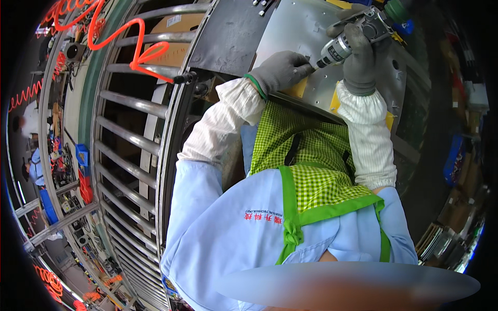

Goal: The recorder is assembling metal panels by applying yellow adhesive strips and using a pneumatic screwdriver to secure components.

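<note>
My right hand (359,62), in a grey glove, is wrapped around a handheld air tool that looks like a rivet gun (337,49). Its silver barrel slants down to the left, over a grey sheet-metal panel (288,31) with small holes. At the dark nose of the tool, my left hand (282,71), also gloved in grey, has its thumb and fingers drawn together. Whatever those fingertips pinch is too small to name. Yellow pieces (298,89) show at the panel's near edge. The tool's rear has a green cylindrical part.
A dark flat plate (223,36) lies left of the panel, with several small black fasteners (264,6) beyond it. A roller conveyor (137,106) runs along my left, with an orange coiled hose (140,52) above it and a cardboard box (174,44). Far left are other people; blue bins (453,158) stand right.
</note>
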A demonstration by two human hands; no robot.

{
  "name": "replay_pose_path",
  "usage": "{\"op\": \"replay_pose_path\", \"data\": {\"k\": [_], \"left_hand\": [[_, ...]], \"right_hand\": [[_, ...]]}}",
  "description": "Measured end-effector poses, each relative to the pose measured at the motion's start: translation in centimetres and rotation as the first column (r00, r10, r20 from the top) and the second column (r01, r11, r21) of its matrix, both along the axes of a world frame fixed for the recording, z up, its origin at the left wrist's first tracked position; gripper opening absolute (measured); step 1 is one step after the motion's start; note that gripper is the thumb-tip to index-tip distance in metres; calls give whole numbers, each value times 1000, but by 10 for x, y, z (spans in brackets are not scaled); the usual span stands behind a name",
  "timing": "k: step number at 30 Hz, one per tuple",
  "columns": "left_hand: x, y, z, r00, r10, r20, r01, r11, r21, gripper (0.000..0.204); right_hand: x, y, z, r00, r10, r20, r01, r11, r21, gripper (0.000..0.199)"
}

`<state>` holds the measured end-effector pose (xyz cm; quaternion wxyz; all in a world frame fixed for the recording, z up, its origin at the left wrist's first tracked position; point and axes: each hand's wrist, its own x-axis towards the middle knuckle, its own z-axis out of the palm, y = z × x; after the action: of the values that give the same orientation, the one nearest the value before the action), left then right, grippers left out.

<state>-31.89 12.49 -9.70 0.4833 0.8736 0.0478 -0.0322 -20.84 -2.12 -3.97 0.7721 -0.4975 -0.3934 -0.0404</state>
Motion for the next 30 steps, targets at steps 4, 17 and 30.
{"op": "replay_pose_path", "data": {"k": [4, 17, 30], "left_hand": [[-5, 0, 15, 972, -181, 152, 133, 950, 281, 25], [4, -14, 12, 945, -315, 91, 199, 772, 604, 18], [-18, -4, 11, 994, -95, 57, 110, 892, -437, 27]], "right_hand": [[12, -4, -4, 988, 148, -36, -143, 983, 118, 32], [15, -35, 37, 989, 106, -104, -86, 980, 180, 40], [22, -34, 38, 985, 93, -145, -65, 980, 188, 48]]}}
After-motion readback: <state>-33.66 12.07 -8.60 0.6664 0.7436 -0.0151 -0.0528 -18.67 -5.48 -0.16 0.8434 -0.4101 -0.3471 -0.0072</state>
